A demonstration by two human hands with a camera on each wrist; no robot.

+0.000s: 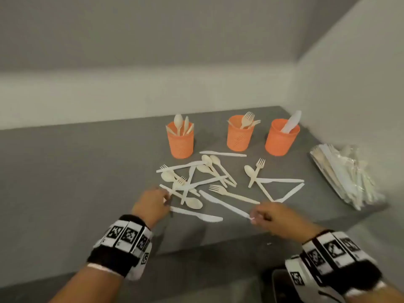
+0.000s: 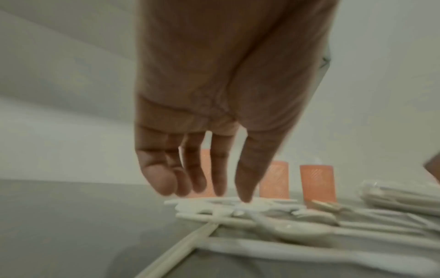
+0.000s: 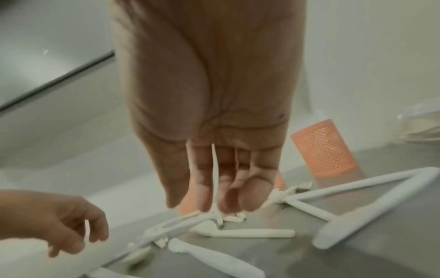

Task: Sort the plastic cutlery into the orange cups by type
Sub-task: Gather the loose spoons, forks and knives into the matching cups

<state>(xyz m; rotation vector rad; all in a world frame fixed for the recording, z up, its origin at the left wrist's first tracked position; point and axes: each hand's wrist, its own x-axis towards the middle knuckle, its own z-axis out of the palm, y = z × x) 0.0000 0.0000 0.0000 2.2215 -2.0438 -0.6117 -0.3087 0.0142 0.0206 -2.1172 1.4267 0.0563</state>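
Three orange mesh cups stand at the back: the left cup [image 1: 180, 143] holds spoons, the middle cup [image 1: 238, 136] forks, the right cup [image 1: 280, 141] white knives. A loose pile of cutlery [image 1: 203, 178] lies in front of them on the grey table [image 1: 76, 171]. My right hand [image 1: 254, 216] pinches the handle end of a white knife [image 1: 223, 203]; the knife [image 3: 215, 178] shows edge-on against the fingers in the right wrist view. My left hand [image 1: 166, 196] hovers at the pile's left edge, its fingers [image 2: 197, 178] hanging relaxed and holding nothing.
A clear bag of packed cutlery [image 1: 347, 176] lies at the table's right side by the wall. Another white knife [image 1: 196, 214] lies between my hands. The table's front edge [image 1: 218, 243] runs just below them. Walls close off the back and right.
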